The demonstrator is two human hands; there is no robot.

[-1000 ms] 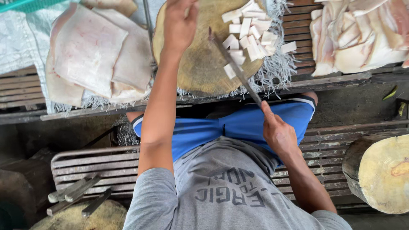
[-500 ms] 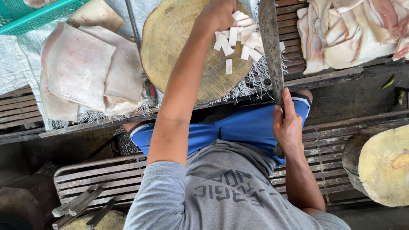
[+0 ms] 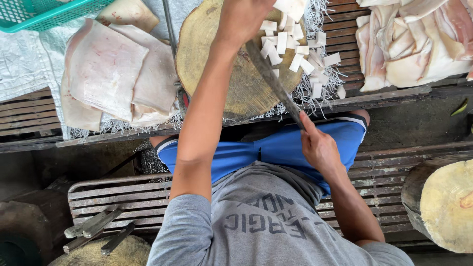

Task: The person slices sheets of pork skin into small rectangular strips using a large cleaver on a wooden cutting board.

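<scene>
My left hand (image 3: 241, 19) reaches across a round wooden chopping block (image 3: 212, 64), fingers curled down on a white strip of fat (image 3: 291, 7) at the top edge of the view. My right hand (image 3: 318, 145) grips the handle of a long cleaver (image 3: 273, 81), whose blade slants up and left over the block toward my left hand. Several small white cut pieces (image 3: 300, 49) lie on the block's right side, and some spill off its rim. My grey shirt and blue shorts fill the bottom middle.
Flat pale skin slabs (image 3: 108, 74) are stacked left of the block, below a green basket (image 3: 44, 12). A pile of fatty meat (image 3: 419, 44) lies at the top right. A second wooden block (image 3: 443, 202) stands at the right. Spare knives (image 3: 98, 229) rest at the lower left.
The cleaver has swung from upright at the block's right side to a slant across the block. More cut pieces now lie spread to the right. My left hand stayed on the block.
</scene>
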